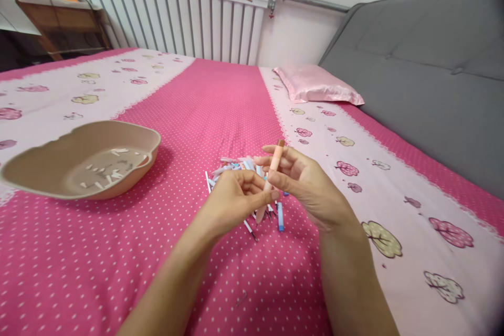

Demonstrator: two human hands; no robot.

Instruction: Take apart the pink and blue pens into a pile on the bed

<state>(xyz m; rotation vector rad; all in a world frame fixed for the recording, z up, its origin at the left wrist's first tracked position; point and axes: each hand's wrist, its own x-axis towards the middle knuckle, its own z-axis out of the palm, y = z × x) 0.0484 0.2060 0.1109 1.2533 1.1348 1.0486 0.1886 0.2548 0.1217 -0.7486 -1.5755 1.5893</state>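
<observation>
I sit over the pink bed [228, 89], the tan basin [94, 136] to my left and the pen heap [246, 164] beneath my hands. My left hand [232, 194] and right hand [305, 181] are close together, both pinching the peach pen [276, 157]; a light, straight grip should serve best.
</observation>
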